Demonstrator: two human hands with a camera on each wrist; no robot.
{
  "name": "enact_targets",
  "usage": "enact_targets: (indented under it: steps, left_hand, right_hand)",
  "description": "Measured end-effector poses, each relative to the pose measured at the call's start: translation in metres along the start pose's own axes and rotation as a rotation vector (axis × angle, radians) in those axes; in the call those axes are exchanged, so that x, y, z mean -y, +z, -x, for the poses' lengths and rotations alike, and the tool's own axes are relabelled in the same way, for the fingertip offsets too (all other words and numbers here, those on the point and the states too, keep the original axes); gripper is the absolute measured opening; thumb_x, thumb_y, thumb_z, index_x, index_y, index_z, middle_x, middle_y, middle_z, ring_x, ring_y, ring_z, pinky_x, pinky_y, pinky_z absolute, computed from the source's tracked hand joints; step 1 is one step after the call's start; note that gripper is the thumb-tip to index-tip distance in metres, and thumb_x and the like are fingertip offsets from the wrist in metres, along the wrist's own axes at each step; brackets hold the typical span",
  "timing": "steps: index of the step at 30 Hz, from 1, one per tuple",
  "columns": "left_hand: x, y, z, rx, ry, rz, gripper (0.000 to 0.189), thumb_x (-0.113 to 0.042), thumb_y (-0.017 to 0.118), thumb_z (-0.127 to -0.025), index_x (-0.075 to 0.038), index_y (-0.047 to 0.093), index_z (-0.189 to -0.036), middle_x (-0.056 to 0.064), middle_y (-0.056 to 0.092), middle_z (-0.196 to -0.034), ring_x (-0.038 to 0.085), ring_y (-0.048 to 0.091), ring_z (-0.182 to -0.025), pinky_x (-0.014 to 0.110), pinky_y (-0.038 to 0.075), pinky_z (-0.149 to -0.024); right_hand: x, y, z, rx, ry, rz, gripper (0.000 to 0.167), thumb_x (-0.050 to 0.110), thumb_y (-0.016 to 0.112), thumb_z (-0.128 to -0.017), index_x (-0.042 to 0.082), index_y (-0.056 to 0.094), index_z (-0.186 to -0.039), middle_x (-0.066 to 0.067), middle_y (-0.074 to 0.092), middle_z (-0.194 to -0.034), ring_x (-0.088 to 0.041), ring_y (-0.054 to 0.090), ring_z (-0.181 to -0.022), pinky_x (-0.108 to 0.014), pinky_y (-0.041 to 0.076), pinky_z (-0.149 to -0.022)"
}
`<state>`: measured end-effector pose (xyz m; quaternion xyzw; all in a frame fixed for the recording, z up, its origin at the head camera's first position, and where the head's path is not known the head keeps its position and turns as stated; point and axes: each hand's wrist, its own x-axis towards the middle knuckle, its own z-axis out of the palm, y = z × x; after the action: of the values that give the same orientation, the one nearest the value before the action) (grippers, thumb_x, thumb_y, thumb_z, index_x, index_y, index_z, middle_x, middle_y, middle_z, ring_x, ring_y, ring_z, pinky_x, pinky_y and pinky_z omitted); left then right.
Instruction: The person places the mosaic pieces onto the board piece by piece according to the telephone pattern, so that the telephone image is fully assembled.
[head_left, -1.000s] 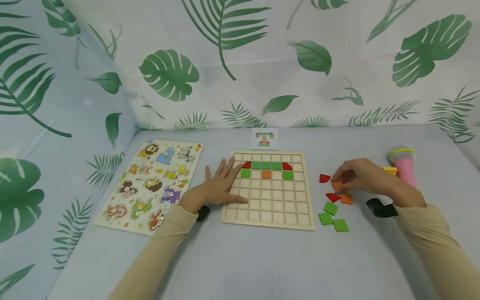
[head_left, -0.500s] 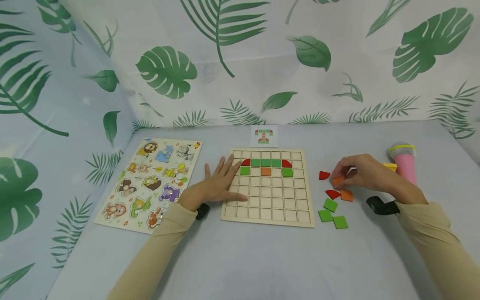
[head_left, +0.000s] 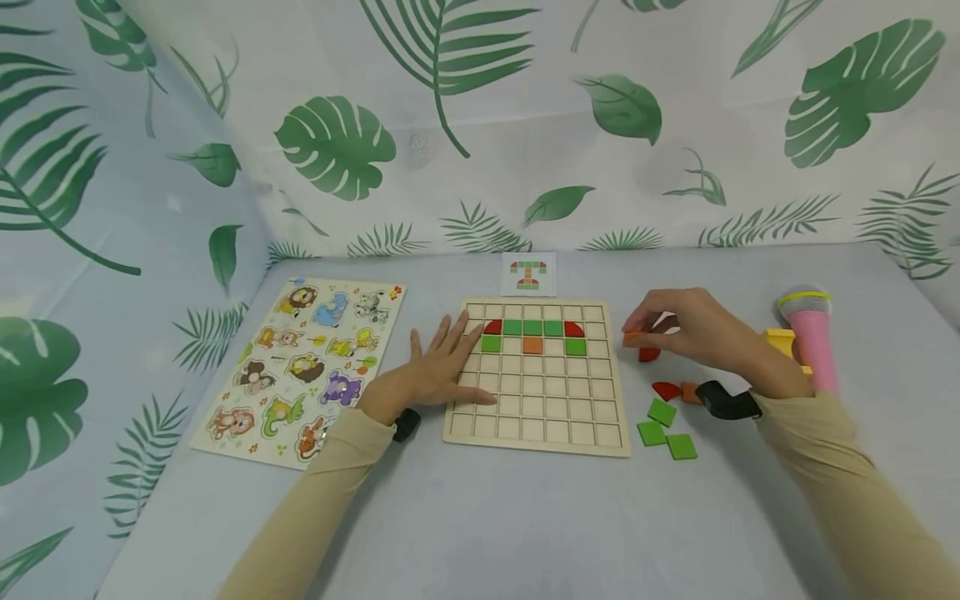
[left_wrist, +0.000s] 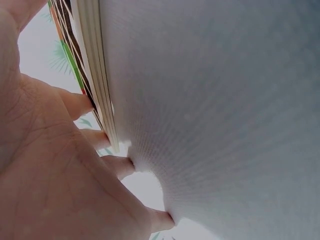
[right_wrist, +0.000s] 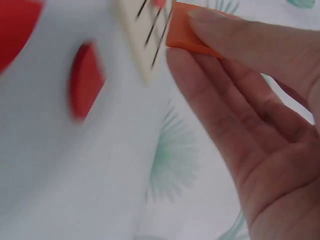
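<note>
My right hand (head_left: 690, 327) pinches an orange square tile (right_wrist: 186, 31) between thumb and fingers, off the table just right of the wooden grid board (head_left: 534, 433). The left hand (head_left: 427, 375) lies with fingers spread along the board's left edge, thumb and some fingertips touching it; the left wrist view shows its palm beside the board's side (left_wrist: 95, 65). In the board's upper rows sit green squares, red quarter-rounds at both ends and one orange square (head_left: 532, 345). Under the right hand is a red quarter-round (head_left: 649, 354), partly hidden.
Right of the board lie another red quarter-round (head_left: 665, 391), an orange square (head_left: 690, 393) and green squares (head_left: 662, 412). A pattern card (head_left: 528, 275) stands behind the board. An animal puzzle (head_left: 303, 371) is at left, a pink toy microphone (head_left: 813, 333) and yellow object (head_left: 780, 340) at right.
My right hand has lifted the orange tile from the loose pieces and carried it left and away from me, toward the board's right edge. The left hand has stayed in place.
</note>
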<state>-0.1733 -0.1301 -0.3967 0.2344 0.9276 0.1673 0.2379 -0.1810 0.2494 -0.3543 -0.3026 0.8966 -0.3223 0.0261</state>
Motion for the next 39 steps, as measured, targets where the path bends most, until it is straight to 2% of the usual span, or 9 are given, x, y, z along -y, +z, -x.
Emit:
enact_targets:
  steps: [4, 9, 13, 16, 20, 27, 33, 39]
  left_hand:
    - [0.0, 0.0, 0.0, 0.001, 0.001, -0.002, 0.112, -0.059, 0.069, -0.095, -0.017, -0.001, -0.17, 0.009, -0.022, -0.173, 0.035, -0.022, -0.158, 0.074, -0.018, -0.114]
    - [0.001, 0.0, -0.001, -0.007, 0.004, -0.004, 0.111, -0.058, 0.069, -0.095, -0.018, -0.002, -0.17, 0.009, -0.021, -0.173, 0.035, -0.022, -0.158, 0.074, -0.018, -0.114]
    - [-0.001, -0.001, -0.001, -0.01, 0.008, -0.006, 0.111, -0.059, 0.07, -0.095, -0.019, -0.002, -0.17, 0.01, -0.021, -0.173, 0.035, -0.021, -0.158, 0.075, -0.017, -0.114]
    - [-0.001, -0.002, -0.001, -0.006, 0.008, -0.008, 0.111, -0.06, 0.069, -0.095, -0.018, -0.002, -0.17, 0.01, -0.021, -0.173, 0.035, -0.021, -0.158, 0.075, -0.017, -0.114]
    - [-0.001, -0.002, -0.001, -0.005, 0.0, -0.01, 0.112, -0.06, 0.069, -0.095, -0.018, -0.002, -0.17, 0.009, -0.022, -0.173, 0.034, -0.021, -0.158, 0.074, -0.017, -0.115]
    - [-0.001, -0.001, 0.0, -0.003, -0.008, -0.017, 0.112, -0.062, 0.069, -0.094, -0.019, -0.002, -0.17, 0.009, -0.022, -0.173, 0.034, -0.021, -0.158, 0.075, -0.017, -0.115]
    - [-0.001, -0.001, 0.001, -0.009, -0.01, -0.021, 0.112, -0.061, 0.069, -0.094, -0.018, -0.001, -0.17, 0.01, -0.021, -0.173, 0.035, -0.02, -0.158, 0.075, -0.016, -0.115]
    - [-0.001, -0.001, 0.0, -0.008, -0.008, -0.015, 0.112, -0.06, 0.069, -0.094, -0.018, -0.001, -0.17, 0.01, -0.02, -0.174, 0.035, -0.02, -0.158, 0.075, -0.016, -0.115]
  right_hand:
    - [0.017, 0.011, -0.017, -0.04, -0.044, -0.028, 0.02, -0.005, 0.084, -0.084, 0.006, 0.079, -0.1, 0.004, 0.072, -0.093, -0.014, 0.067, -0.085, -0.038, 0.063, -0.08]
    - [0.034, 0.026, -0.036, -0.078, -0.157, -0.059, 0.023, -0.008, 0.083, -0.083, 0.005, 0.081, -0.101, 0.002, 0.073, -0.094, -0.016, 0.07, -0.088, -0.038, 0.063, -0.079]
    - [0.042, 0.037, -0.049, -0.109, -0.193, -0.1, 0.022, -0.009, 0.081, -0.085, 0.003, 0.081, -0.104, -0.001, 0.074, -0.097, -0.019, 0.071, -0.089, -0.039, 0.063, -0.08]
    - [0.047, 0.045, -0.056, -0.131, -0.191, -0.135, 0.021, -0.009, 0.08, -0.086, 0.002, 0.081, -0.104, -0.004, 0.074, -0.098, -0.022, 0.071, -0.089, -0.04, 0.063, -0.08]
    - [0.05, 0.054, -0.06, -0.121, -0.162, -0.168, 0.02, -0.008, 0.081, -0.086, 0.001, 0.081, -0.104, -0.006, 0.075, -0.097, -0.023, 0.07, -0.089, -0.038, 0.063, -0.079]
    - [0.048, 0.069, -0.057, -0.089, -0.098, -0.131, 0.017, -0.008, 0.081, -0.086, -0.001, 0.081, -0.101, -0.007, 0.075, -0.094, -0.025, 0.07, -0.088, -0.042, 0.062, -0.08]
    - [0.046, 0.082, -0.059, -0.037, -0.094, -0.108, 0.016, -0.006, 0.081, -0.087, 0.0, 0.082, -0.101, -0.005, 0.077, -0.094, -0.023, 0.07, -0.088, -0.04, 0.06, -0.078]
    - [0.044, 0.088, -0.058, 0.024, -0.06, -0.157, 0.018, -0.008, 0.079, -0.087, -0.001, 0.082, -0.104, -0.004, 0.076, -0.096, -0.021, 0.07, -0.09, -0.037, 0.062, -0.082]
